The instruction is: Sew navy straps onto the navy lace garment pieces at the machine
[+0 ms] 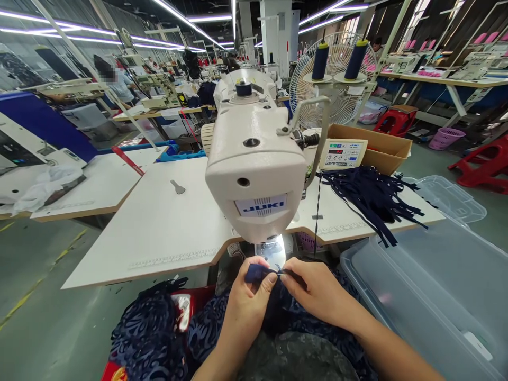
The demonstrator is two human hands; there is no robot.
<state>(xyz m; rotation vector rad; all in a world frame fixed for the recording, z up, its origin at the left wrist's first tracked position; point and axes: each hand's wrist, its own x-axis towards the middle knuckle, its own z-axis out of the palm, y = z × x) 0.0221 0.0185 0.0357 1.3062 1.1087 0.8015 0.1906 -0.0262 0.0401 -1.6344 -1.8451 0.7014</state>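
Just in front of the lit needle area of a white sewing machine (256,169), both hands meet at a dark navy fabric strip (256,272). My left hand (250,296) is closed, pinching the strip between thumb and fingers. My right hand (311,286) pinches the strip's other end, fingertips close to the left thumb. The exact end held on the right is partly hidden by the fingers. Below the hands, dark navy patterned fabric (210,323) lies across the lap.
A heap of navy strips (369,196) lies on the right of the white table (178,211), before a cardboard box (381,148) and a control panel (343,153). A clear plastic bin (428,296) stands at right. Patterned fabric (148,328) is piled at lower left.
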